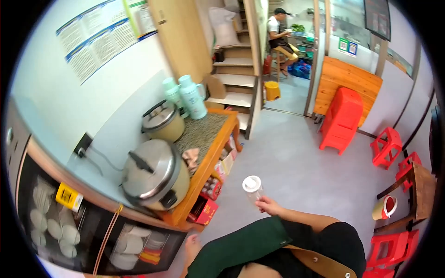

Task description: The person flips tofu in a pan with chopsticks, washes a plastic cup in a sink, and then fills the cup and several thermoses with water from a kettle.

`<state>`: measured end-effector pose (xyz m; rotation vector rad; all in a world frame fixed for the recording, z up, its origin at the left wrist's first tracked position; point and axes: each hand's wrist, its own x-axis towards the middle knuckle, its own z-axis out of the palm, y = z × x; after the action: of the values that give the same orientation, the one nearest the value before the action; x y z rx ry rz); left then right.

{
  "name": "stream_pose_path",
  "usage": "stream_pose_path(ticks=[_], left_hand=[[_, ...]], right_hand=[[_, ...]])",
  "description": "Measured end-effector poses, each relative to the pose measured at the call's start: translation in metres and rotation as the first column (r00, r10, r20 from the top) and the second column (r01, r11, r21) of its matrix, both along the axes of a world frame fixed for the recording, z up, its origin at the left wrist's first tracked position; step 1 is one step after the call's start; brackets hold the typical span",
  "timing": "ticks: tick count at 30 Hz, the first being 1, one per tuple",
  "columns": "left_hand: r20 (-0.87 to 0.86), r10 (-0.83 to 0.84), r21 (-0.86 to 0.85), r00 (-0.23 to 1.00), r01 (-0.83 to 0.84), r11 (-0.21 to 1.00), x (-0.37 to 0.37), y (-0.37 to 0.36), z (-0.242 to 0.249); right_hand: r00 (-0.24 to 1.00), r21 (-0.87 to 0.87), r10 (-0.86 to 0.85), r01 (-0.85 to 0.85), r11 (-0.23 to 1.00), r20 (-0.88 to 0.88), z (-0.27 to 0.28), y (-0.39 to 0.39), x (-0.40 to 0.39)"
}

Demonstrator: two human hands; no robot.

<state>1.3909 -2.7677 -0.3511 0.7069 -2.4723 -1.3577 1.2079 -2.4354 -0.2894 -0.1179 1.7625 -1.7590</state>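
Key relation: clear jar [255, 191] to the two hands. The right hand [267, 205] has it, fingers wrapped about the lower part of the body, opposite the white lid [252, 184]. From the left hand [192, 240] the jar lies ahead and to the right, well apart; the right is plainly the nearer, being in contact.

Long axis: in the head view it slants, lid end up and to the left, base end down and to the right into the grip. Lid is turned toward the camera (tilt from true upright cannot be judged from this single overhead angle). Contents, if any: not readable.

Position: no surface carries the jar. It is held over the grey floor [282, 160], out beyond the long front edge of the wooden table [207, 162], well apart from that edge and on the table side of the gripping hand.

Left hand: low in view, near the table's near front corner, beside the glass-fronted cabinet [171, 249]. Finger spread unclear; cannot tell whether it holds anything or touches the corner.

Table, for reference: large rice cooker [157, 173] at the near end, smaller cooker [163, 122] behind it, two thermoses [193, 98] toward the far wall-side corner, crumpled cloth [190, 159] just inside the front edge.
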Motion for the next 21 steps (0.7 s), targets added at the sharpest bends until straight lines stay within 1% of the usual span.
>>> stream_pose_path(ticks=[1,2,3,4,5,6,7,8,9,10,11,12,13,14,16,17,18,19,21], left_hand=[[-0.083,-0.121,-0.196,0.989,0.103,0.975,-0.040,0.034,0.025],[-0.094,-0.143,-0.192,0.985,0.123,0.974,-0.074,0.054,0.030],[-0.001,-0.134,0.031,0.991,0.134,0.990,-0.106,0.074,0.031],[0.102,-0.147,0.258,0.984,0.116,0.959,-0.134,0.094,0.032],[0.099,-0.159,0.279,0.982,0.126,0.952,-0.158,0.111,0.033],[0.053,-0.180,0.242,0.982,0.162,0.957,-0.181,0.119,0.034],[0.012,-0.200,0.197,0.980,0.194,0.961,-0.202,0.120,0.034],[-0.024,-0.221,0.150,0.975,0.222,0.963,-0.222,0.117,0.032],[0.049,-0.194,0.042,0.980,0.192,0.980,-0.240,0.102,-0.003],[0.113,-0.162,-0.072,0.980,0.170,0.983,-0.260,0.085,-0.039],[0.112,-0.172,-0.070,0.979,0.180,0.981,-0.282,0.082,-0.040],[0.195,-0.108,-0.007,0.975,0.111,0.994,-0.306,0.082,-0.035],[0.279,-0.052,0.048,0.959,0.040,0.998,-0.336,0.078,-0.034],[0.306,-0.060,-0.048,0.950,0.079,0.996,-0.368,0.065,-0.054],[0.317,-0.065,-0.225,0.946,0.142,0.964,-0.444,0.078,-0.033],[0.310,-0.085,-0.229,0.947,0.162,0.960,-0.497,0.081,-0.030],[0.322,-0.128,-0.125,0.938,0.176,0.976,-0.547,0.089,-0.036],[0.343,-0.168,-0.018,0.924,0.185,0.982,-0.590,0.100,-0.045],[0.199,-0.294,0.025,0.935,0.295,0.955,-0.699,0.139,-0.055]], right_hand=[[0.995,-0.047,-0.100,0.101,0.994,0.030,-0.002,0.024,-0.017],[0.980,-0.086,-0.193,0.197,0.977,0.054,0.000,0.045,-0.038],[0.961,-0.065,-0.262,0.268,0.961,0.082,0.013,0.064,-0.049],[0.946,-0.088,-0.307,0.317,0.944,0.106,0.020,0.081,-0.063],[0.927,-0.122,-0.344,0.363,0.924,0.147,0.023,0.097,-0.079],[0.906,-0.156,-0.377,0.408,0.900,0.194,0.024,0.112,-0.096],[0.902,-0.142,-0.386,0.415,0.899,0.196,0.022,0.124,-0.116],[0.878,-0.225,-0.423,0.469,0.854,0.222,0.020,0.135,-0.139],[0.853,-0.305,-0.457,0.518,0.799,0.253,0.018,0.144,-0.161],[0.847,-0.297,-0.464,0.527,0.796,0.257,0.017,0.150,-0.183],[0.836,-0.336,-0.490,0.549,0.766,0.248,0.019,0.155,-0.208],[0.822,-0.377,-0.517,0.569,0.731,0.237,0.019,0.162,-0.235],[0.815,-0.380,-0.531,0.578,0.722,0.231,0.017,0.171,-0.261],[0.798,-0.330,-0.576,0.600,0.729,0.178,0.014,0.181,-0.285],[0.769,-0.246,-0.630,0.634,0.733,0.108,0.003,0.203,-0.327],[0.743,-0.189,-0.659,0.668,0.720,0.116,-0.002,0.216,-0.351],[0.717,-0.118,-0.686,0.697,0.707,0.127,-0.004,0.232,-0.369],[0.703,-0.103,-0.698,0.710,0.696,0.136,-0.005,0.245,-0.383],[0.635,-0.008,-0.768,0.771,0.637,0.084,-0.003,0.273,-0.421]])
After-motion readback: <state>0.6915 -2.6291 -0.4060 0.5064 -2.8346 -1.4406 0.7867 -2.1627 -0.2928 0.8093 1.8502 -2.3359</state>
